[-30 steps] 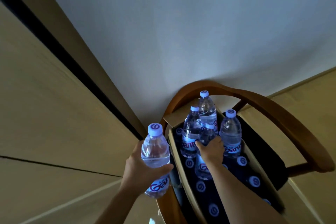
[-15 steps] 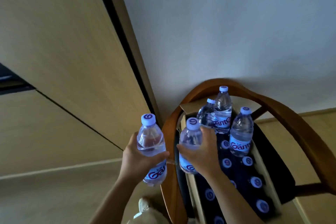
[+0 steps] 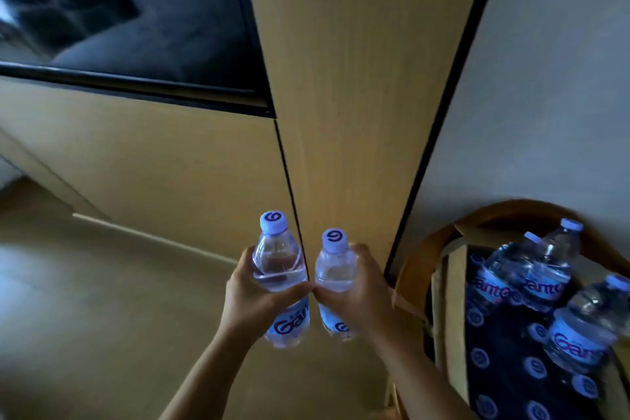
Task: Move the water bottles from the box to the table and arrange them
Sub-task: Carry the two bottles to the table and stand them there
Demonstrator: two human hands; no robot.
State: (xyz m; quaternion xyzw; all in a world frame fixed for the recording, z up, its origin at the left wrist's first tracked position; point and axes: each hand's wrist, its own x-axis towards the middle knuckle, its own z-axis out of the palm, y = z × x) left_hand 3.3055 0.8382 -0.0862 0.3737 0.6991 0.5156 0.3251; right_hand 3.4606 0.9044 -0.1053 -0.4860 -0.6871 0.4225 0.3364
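My left hand [image 3: 252, 297] grips a clear water bottle [image 3: 278, 269] with a pale blue cap and a "Ganten" label. A second bottle of the same kind [image 3: 334, 280] is held upright in my right hand [image 3: 361, 293]. Both bottles are in the air, side by side, in front of a wooden wall panel. The cardboard box [image 3: 455, 300] stands on a chair at the lower right. Three bottles [image 3: 552, 269] stick up from it, above rows of caps [image 3: 533, 366]. No table is in view.
A curved wooden chair back [image 3: 426, 249] wraps around the box. Light wooden panels [image 3: 358, 112] with a black gap stand straight ahead, a white wall [image 3: 545, 112] to the right. A dark reflective screen [image 3: 119, 10] fills the upper left. A pale floor [image 3: 85, 317] spreads lower left.
My right hand has lifted its bottle out of the box and brought it left beside the other one. The view has swung left, away from the chair, bringing the dark screen into sight.
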